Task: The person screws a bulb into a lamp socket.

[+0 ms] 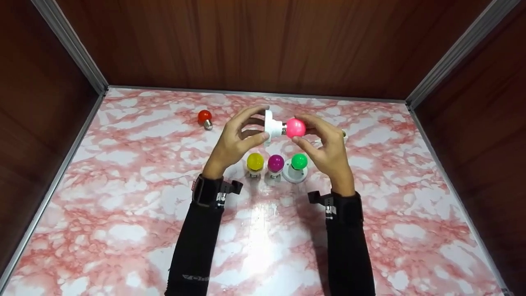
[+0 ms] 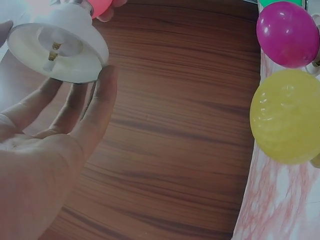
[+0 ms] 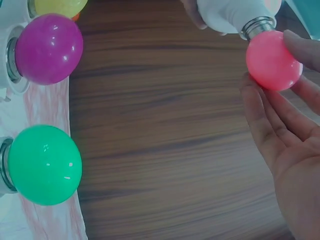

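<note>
My left hand [image 1: 237, 137] grips a white bulb holder [image 1: 271, 125] by its round base, thumb on the near side and fingers behind. Its hollow underside with brass contacts shows in the left wrist view. My right hand [image 1: 328, 146] holds a pink bulb [image 1: 295, 128] between thumb and fingertips. The bulb's metal screw cap [image 3: 258, 26] meets the mouth of the holder, with some thread still showing. Both are held sideways above the table. Below them stand a yellow bulb [image 1: 255, 161], a purple bulb [image 1: 275, 163] and a green bulb [image 1: 299, 161], each in a white holder.
A red bulb [image 1: 204, 116] lies loose on the table to the left, its metal cap toward me. Part of a small greenish thing [image 1: 344, 134] shows behind my right hand. Brown wood-grain panels [image 1: 246, 45] with metal edging wall the pink marbled table [image 1: 135, 230].
</note>
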A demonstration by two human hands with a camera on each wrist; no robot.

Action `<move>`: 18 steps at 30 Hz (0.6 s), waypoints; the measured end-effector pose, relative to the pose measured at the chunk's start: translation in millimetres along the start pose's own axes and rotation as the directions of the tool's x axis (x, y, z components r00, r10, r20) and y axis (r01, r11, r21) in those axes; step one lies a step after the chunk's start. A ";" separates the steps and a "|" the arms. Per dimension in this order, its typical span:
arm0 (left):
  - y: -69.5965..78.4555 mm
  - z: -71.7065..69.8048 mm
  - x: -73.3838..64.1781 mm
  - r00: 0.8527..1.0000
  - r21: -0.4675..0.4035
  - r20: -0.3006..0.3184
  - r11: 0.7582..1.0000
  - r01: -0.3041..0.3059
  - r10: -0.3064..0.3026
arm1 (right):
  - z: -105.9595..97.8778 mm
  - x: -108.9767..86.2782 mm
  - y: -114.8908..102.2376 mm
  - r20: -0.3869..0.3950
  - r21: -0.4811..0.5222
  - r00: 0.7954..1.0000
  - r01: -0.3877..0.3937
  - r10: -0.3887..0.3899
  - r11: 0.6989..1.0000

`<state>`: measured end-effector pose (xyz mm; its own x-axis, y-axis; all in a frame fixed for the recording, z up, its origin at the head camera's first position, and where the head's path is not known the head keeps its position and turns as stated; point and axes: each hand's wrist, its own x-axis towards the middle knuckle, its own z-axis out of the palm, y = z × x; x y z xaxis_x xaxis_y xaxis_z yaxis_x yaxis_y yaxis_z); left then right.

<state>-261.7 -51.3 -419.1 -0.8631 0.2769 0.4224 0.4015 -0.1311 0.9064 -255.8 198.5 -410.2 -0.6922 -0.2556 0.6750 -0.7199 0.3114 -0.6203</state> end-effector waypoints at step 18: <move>1.8 -3.4 5.1 1.000 0.113 0.026 0.994 0.012 -0.015 | -5.7 0.0 5.8 0.149 -0.103 0.979 -0.121 0.135 0.987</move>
<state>-266.4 -53.4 -415.3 -0.8608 0.3037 0.4085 0.4231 -0.0193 0.9059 -259.8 205.5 -411.5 -0.7832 -0.3448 0.5174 -0.6218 0.4328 -0.6528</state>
